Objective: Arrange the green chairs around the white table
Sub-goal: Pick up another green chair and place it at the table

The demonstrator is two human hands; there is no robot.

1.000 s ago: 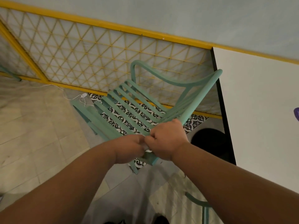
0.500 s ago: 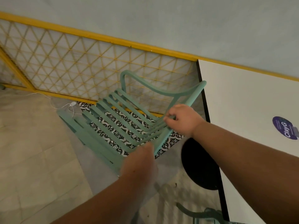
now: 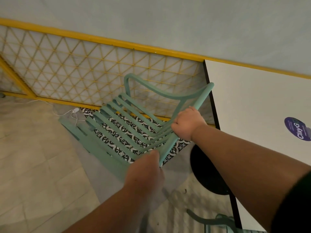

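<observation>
Green slats and a curved frame make up one whole green chair (image 3: 127, 126), tilted and standing just beside the near-left edge of the one white worktop (image 3: 255, 105); part of a second green chair (image 3: 217, 221) shows below that same edge. Two hands are in view. The right hand (image 3: 188, 125) is clamped on the tilted chair's backrest rail, next to the worktop's black edge. The left hand (image 3: 144, 172) is blurred at the lower end of that rail, apart from the right; whether it grips the chair I cannot tell. One purple sticker (image 3: 297, 128) lies on the worktop, one round black base (image 3: 207, 174) sits under it, and one yellow lattice panel (image 3: 84, 71) runs behind the chair. A second ago both hands were bunched together low on the rail; since then they have separated, the right sliding up toward the worktop, and half a second ago the pose already matched this one.
</observation>
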